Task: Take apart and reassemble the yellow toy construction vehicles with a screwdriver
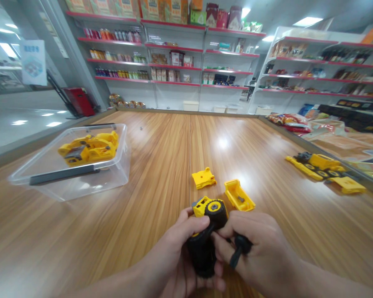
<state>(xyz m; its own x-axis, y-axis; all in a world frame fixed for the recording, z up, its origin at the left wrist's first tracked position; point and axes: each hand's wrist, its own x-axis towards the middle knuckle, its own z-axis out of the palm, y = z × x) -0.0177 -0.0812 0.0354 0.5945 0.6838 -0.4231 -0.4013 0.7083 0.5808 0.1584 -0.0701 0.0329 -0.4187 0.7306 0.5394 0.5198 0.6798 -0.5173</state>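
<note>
Left fingers (202, 224) wrapped round one toy vehicle (202, 203), yellow and black, held low over the near edge of the worktop (161, 165). Right hand (261, 236): fingers pinched on one black tool (242, 244), screwdriver-like, right against the vehicle; tip hidden.

Status, my read: partway. Yellow body and wheel (215, 207) are on the vehicle. Two yellow parts sit off it, just beyond the hands: one flat piece (203, 179), one tray (238, 194) with one small grey piece (240, 199) in it. Wheel count: one clear, others partly covered, can't total.

Further out: one yellow-and-black cluster (326, 162) far right, several parts, exact count unclear. One clear bin (112, 186) at left, several yellow toys (104, 145) inside, overlapping, no clean count.
</note>
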